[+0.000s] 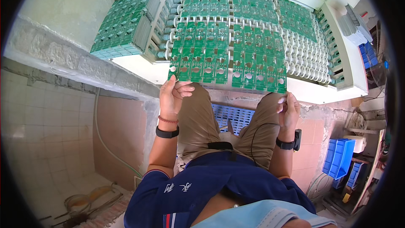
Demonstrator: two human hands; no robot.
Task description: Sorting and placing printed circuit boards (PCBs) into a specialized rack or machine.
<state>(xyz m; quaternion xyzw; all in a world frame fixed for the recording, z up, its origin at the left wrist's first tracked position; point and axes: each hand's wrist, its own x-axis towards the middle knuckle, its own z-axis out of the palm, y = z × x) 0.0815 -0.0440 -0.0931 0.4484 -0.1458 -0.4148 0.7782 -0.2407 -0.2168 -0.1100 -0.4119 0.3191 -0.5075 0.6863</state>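
Nearest my camera: the pale blue face mask point(270, 216), then the dark blue shirt point(206, 177). Beyond the knees, the white roller bed point(310, 61) carries green perforated circuit panels in two rows.

Key relation: the front-left panel point(200, 55) and front-right panel point(258, 61) lie side by side, narrow gap between, both straight ahead of me and reaching out over the near white rail. Each looks close to square, so I can't call a long axis for one; as a pair they run left to right. Left hand point(174, 96) is nearer the left panel, at its outer near corner. Right hand point(289, 109) is nearer the right one, also at its outer near corner. Inner corners have no hand on them.

Grip, left: thumb tip against the corner, other fingers loosely curled below the near edge. Grip, right: thumb and index close together at the corner, rest folded. Both look to be in contact; I can't tell whether either really clamps its panel or just touches it.

Around: three back-row panels point(253, 6) behind the pair, panel stack point(122, 27) off to the left.
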